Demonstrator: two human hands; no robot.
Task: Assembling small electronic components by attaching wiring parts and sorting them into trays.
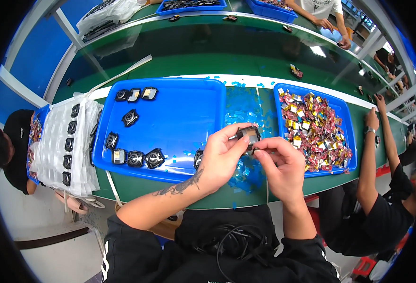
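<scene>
Between thumb and fingers, my left hand [223,153] grips a small black camera-like housing [251,134] with a greyish rectangular face turned up. My right hand [281,162] is closed in a pinch at the lower right edge of that housing; whatever lies between its fingertips is hidden. Left of my hands, a shallow blue tray [170,113] holds several similar black housings, some showing a round lens and others a pale rectangle. One of them [198,158] is partly covered by my left hand. Scraps of blue film [245,111] lie scattered on the green table under and beyond my hands.
To the right, a blue tray [278,101] is heaped with small red, yellow and white parts. White plastic trays [83,155] with black housings are stacked at left. Past a white ledge [194,78] runs a green conveyor [179,52]. A co-worker's arms [370,155] reach in at right.
</scene>
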